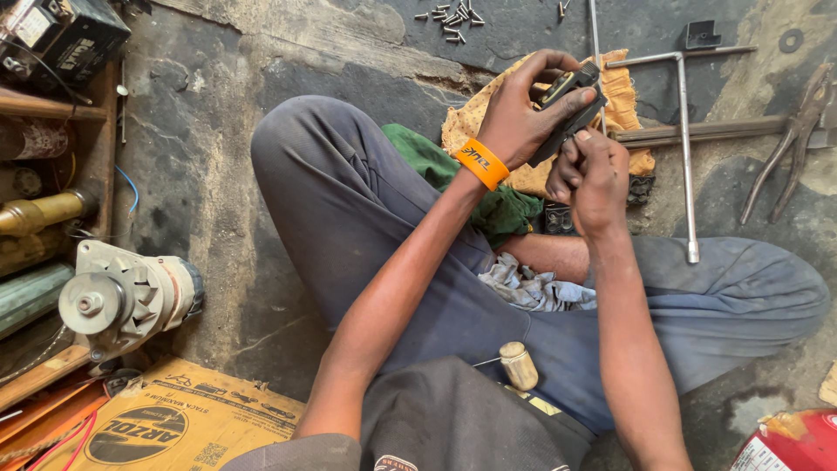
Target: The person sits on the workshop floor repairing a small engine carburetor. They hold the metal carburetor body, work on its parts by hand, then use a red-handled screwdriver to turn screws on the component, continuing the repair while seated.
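Observation:
I sit cross-legged on a dark floor. My left hand (521, 115), with an orange wristband (481, 163) on the wrist, grips a small black part (571, 109) with a yellowish face. My right hand (593, 174) is closed just below it, fingertips pressed against the part's lower edge. Both hands hover above a yellow cloth (623, 100) and a green cloth (436, 166). A wooden-handled tool (519, 365) rests on my lap.
A metal T-handle wrench (684, 131) and pliers (789, 144) lie to the right. Several screws (453, 17) are scattered at the top. An alternator (122, 296) sits at the left beside wooden shelves. A cardboard box (174, 419) lies bottom left, a red container (789, 440) bottom right.

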